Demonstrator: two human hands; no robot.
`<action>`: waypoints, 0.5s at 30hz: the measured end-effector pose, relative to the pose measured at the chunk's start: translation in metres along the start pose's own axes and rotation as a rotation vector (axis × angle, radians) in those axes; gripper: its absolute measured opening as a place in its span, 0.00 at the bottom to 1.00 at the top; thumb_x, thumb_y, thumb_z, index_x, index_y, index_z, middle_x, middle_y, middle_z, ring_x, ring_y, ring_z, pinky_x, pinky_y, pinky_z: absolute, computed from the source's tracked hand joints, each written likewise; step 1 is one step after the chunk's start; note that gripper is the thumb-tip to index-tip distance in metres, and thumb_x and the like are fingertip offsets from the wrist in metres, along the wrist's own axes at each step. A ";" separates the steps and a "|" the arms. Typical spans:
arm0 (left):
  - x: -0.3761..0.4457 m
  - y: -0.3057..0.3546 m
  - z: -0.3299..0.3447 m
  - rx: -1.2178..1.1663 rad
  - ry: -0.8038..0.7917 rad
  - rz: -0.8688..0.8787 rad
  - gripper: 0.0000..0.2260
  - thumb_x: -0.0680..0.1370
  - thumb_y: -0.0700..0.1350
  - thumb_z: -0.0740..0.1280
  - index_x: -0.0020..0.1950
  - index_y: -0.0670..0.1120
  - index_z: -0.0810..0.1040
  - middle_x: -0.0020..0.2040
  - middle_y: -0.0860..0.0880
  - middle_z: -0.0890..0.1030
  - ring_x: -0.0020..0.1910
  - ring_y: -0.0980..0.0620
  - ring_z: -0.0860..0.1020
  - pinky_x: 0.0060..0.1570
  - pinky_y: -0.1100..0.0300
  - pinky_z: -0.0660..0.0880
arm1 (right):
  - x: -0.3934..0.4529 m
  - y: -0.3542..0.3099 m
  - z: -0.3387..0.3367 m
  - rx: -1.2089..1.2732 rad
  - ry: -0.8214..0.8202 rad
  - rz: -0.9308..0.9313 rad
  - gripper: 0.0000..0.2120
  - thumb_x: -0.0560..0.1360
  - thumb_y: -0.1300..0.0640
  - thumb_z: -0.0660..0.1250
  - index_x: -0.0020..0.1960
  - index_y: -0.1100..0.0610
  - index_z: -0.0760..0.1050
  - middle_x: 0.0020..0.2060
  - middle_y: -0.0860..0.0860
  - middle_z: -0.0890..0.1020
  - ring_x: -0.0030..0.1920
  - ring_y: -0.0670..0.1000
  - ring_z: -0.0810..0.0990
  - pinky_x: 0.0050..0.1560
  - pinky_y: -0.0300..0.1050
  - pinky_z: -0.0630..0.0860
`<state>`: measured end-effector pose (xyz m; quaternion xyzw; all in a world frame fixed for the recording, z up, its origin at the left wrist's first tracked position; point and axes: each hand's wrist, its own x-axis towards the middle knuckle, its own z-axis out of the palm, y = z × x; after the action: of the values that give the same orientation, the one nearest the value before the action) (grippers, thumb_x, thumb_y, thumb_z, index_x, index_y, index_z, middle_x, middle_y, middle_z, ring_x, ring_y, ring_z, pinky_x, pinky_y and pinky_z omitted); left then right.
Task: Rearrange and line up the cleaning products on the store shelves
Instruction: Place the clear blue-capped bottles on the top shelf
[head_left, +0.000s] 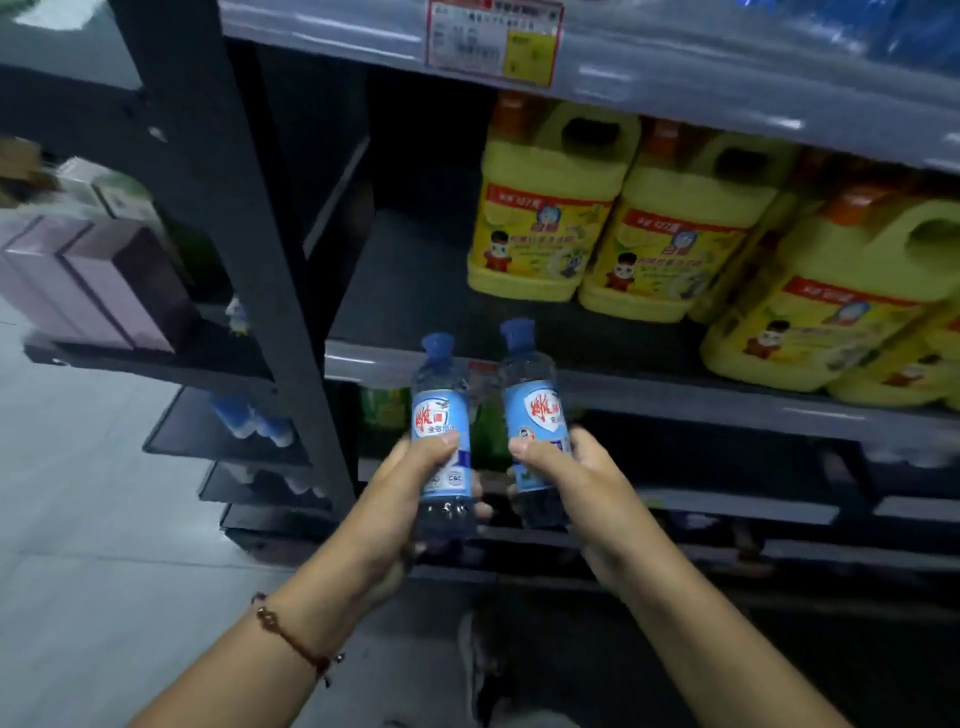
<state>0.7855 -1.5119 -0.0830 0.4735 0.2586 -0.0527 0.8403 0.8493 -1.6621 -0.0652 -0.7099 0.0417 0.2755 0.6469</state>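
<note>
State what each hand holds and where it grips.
Left hand grips one clear blue-capped, blue-labelled bottle around its lower body; right hand grips a matching bottle likewise.

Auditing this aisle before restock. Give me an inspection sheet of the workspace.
Surface: dark shelf, bare on its left part.
Job's things: two blue-capped bottles, left bottle and right bottle, held upright before the shelf edge; yellow jugs on the right of the shelf.
Clutter: purple boxes on the side rack.
Hands: left hand grips the left bottle; right hand grips the right bottle.
Cables: nothing seen.
Surroundings: price tag on the upper shelf edge; pale floor.
</note>
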 end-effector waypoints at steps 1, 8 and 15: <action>-0.003 -0.007 -0.005 -0.034 -0.017 -0.042 0.22 0.72 0.52 0.68 0.60 0.41 0.71 0.35 0.43 0.81 0.30 0.46 0.82 0.33 0.53 0.80 | -0.006 0.008 0.001 -0.018 0.020 0.018 0.19 0.66 0.49 0.75 0.53 0.55 0.75 0.42 0.53 0.83 0.40 0.51 0.82 0.40 0.47 0.77; -0.019 -0.048 -0.016 0.164 -0.053 -0.177 0.08 0.80 0.47 0.66 0.56 0.44 0.73 0.34 0.45 0.80 0.28 0.46 0.79 0.32 0.55 0.79 | -0.061 0.043 -0.021 -0.648 0.279 -0.233 0.22 0.67 0.48 0.76 0.56 0.42 0.69 0.46 0.42 0.80 0.43 0.43 0.79 0.45 0.45 0.77; -0.027 -0.079 0.016 0.540 -0.206 -0.197 0.08 0.79 0.46 0.69 0.56 0.44 0.75 0.33 0.47 0.77 0.29 0.48 0.76 0.34 0.55 0.72 | -0.105 0.065 -0.069 -1.005 0.497 -0.554 0.24 0.64 0.53 0.77 0.58 0.48 0.76 0.48 0.44 0.77 0.48 0.49 0.74 0.49 0.46 0.73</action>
<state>0.7419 -1.5730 -0.1240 0.6446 0.1932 -0.2485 0.6968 0.7567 -1.7688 -0.0763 -0.9548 -0.1294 -0.0899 0.2521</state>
